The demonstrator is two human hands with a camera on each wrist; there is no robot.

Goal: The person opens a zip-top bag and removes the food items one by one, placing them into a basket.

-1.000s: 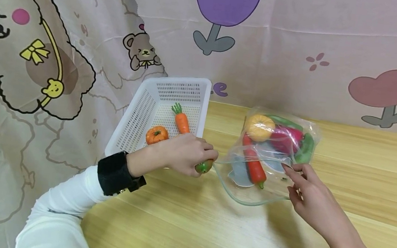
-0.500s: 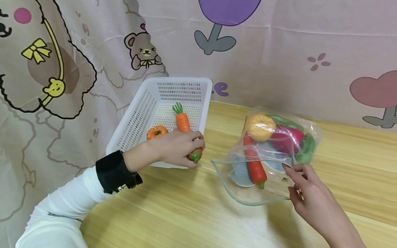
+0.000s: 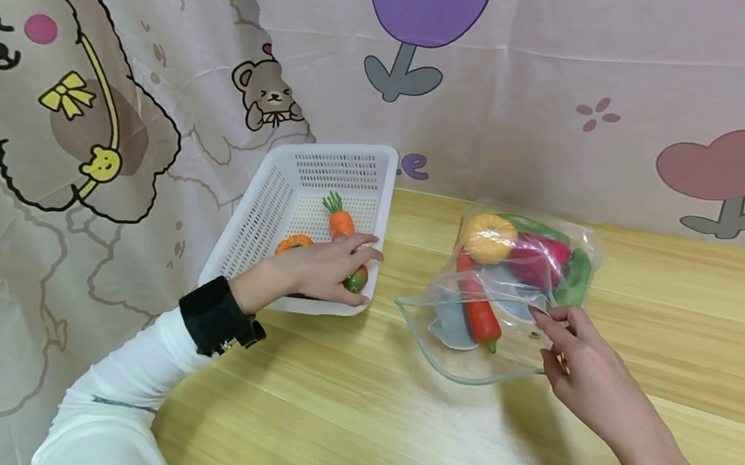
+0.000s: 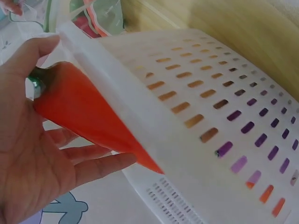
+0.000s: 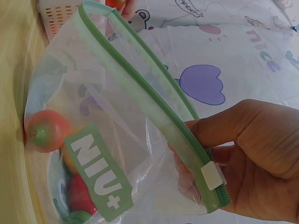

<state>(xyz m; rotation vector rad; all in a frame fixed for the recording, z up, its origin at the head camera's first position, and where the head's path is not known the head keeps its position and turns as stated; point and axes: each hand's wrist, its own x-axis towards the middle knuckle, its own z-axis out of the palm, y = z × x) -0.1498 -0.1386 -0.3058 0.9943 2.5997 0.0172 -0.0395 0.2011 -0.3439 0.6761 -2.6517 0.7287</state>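
Note:
Over the near right corner of a white plastic basket (image 3: 385, 195), my left hand (image 3: 322, 267) has its fingers and thumb spread around a toy red pepper (image 4: 88, 107) with a green stem. The pepper lies loosely between them, partly inside the basket rim. In the basket, a toy carrot (image 3: 341, 222) shows, and a toy pumpkin (image 3: 294, 242) is half hidden by the hand. My right hand (image 3: 588, 375) pinches the edge of a clear zip bag (image 5: 131, 112) by its white slider (image 5: 213, 175), its mouth open. The bag holds a red chili (image 3: 482, 320) and other vegetables.
Also inside the bag are a yellow pumpkin (image 3: 489, 239), a magenta item (image 3: 538, 261) and green pieces (image 3: 574, 279). The wooden table (image 3: 335, 422) runs back to a printed cloth (image 3: 532, 128), which also hangs at the left of the basket.
My left hand has moved left, carrying the red pepper from beside the bag's mouth to the basket, and its fingers have spread. The right hand and the bag have stayed in place.

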